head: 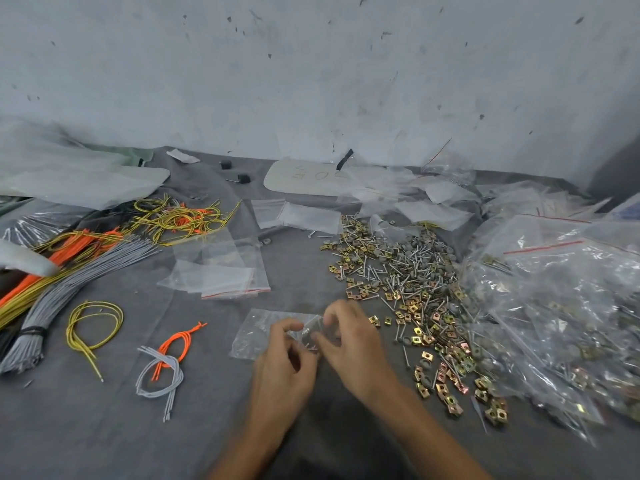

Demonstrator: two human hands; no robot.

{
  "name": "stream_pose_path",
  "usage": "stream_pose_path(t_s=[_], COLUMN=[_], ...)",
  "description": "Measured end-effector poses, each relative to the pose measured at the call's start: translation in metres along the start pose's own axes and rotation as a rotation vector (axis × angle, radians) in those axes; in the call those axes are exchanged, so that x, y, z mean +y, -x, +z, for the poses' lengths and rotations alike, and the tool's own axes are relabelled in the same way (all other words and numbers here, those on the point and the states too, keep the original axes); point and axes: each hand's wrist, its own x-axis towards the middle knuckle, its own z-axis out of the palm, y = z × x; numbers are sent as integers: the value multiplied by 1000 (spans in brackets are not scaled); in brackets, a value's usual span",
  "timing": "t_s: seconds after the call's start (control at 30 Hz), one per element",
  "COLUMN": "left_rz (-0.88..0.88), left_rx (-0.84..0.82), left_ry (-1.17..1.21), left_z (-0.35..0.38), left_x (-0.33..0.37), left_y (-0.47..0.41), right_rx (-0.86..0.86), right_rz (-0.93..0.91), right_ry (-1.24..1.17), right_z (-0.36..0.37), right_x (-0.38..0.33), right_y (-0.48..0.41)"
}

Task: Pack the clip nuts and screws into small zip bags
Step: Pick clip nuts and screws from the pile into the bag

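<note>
You are pinching one zip bag (252, 332) in left hand (287, 365) and right hand (353, 341), likely mid-fill, the right-edge nut-and-screw pile (408, 282) lying mostly unpacked

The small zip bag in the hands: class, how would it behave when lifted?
The small zip bag looks thin, crinkled, so probably floppy. Its glossy film may be slippery; the left hand and right hand both pinch it.

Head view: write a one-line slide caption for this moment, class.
Left hand and right hand hold a small zip bag on grey cloth, beside loose clip nuts and screws.
</note>
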Motion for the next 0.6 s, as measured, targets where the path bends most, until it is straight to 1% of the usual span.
stream_pose_path(t_s=[0.03, 0.07, 0.1, 0.17, 0.2, 0.23, 0.3, 0.33, 0.37, 0.43, 0.5, 0.53, 0.6], left_rz=[11, 38, 78, 235, 335, 416, 503, 511, 484, 366, 232, 199, 204], left_rx=[-2, -24, -79, -199, -216, -202, -149, -119, -80, -14, -14, -24, -19], left_ry=[-22, -54, -107, -346, -489, -559, -530, -509, -495, -489, -500, -515, -562], left_z=[0, -1, -1, -4, -4, -4, 1, 3, 3, 0, -5, -6, -6], left_x=[1, 1, 2, 4, 6, 7, 8, 7, 6, 5, 8, 9, 9], left_y=[1, 2, 6, 17, 26, 35, 57, 65, 71, 72, 63, 58, 47], right_rx=[-22, -87, -157, -209, -202, -202, -212, -209, -207, -215, -237, -246, -236], right_rz=[24, 62, 106, 164, 177, 190, 223, 244, 261, 264, 245, 230, 222], right_ry=[21, 33, 32, 33, 48, 57, 28, -2, -34, -86, -65, -38, -34], right_z=[-2, -4, -7, -9, -10, -11, -14, -15, -16, -18, -17, -16, -14], right_x=[2, 5, 8, 14, 18, 22, 29, 32, 34, 35, 35, 34, 31], right_y=[-3, -5, -7, -7, -6, -4, -1, 1, 2, 4, 4, 4, 2])
